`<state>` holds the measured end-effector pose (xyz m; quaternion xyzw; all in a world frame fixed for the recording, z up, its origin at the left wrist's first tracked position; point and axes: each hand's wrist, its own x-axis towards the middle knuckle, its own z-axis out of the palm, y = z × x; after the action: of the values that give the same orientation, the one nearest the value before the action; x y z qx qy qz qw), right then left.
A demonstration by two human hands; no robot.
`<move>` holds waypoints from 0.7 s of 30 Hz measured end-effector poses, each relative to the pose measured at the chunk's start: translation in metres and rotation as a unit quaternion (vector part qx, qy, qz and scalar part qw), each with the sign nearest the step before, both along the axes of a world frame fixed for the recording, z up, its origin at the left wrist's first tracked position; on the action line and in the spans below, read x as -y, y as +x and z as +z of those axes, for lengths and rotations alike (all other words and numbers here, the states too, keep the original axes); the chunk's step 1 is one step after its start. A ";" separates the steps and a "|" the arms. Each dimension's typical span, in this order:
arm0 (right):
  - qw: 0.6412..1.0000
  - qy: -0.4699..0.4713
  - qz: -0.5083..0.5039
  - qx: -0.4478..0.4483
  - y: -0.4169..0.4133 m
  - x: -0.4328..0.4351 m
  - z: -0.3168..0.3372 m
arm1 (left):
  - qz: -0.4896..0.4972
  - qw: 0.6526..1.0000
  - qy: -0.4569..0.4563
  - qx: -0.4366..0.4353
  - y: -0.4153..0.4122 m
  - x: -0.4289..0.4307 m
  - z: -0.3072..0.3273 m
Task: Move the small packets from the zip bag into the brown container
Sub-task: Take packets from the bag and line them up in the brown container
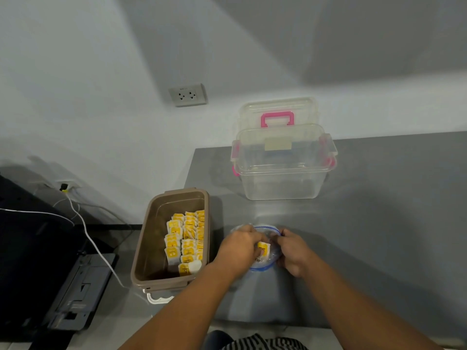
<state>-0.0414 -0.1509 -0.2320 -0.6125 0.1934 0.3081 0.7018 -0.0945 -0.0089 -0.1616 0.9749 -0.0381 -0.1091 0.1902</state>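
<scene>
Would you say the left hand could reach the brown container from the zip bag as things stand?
Probably yes: the left hand, pinching a packet at the zip bag, sits just beside the brown container, whose top is open, with nothing between them.

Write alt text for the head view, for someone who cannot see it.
The left hand pinches a yellow packet at the mouth of a zip bag whose rim the right hand grips, on a grey table. A brown container of packets stands to the left.

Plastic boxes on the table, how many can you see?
2. The brown container sits at the table's left edge, holding yellow packets; the clear box with pink latches stands farther back. Nothing looks hidden.
</scene>
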 end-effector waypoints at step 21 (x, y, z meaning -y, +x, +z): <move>0.982 -0.132 0.022 0.130 0.007 -0.008 0.011 | 0.114 0.989 -0.026 0.092 0.020 -0.011 0.018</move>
<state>-0.0347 -0.1430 -0.2207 -0.7390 0.1258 0.2132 0.6266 -0.0741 0.0025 -0.1435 0.9735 0.0529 0.0042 0.2223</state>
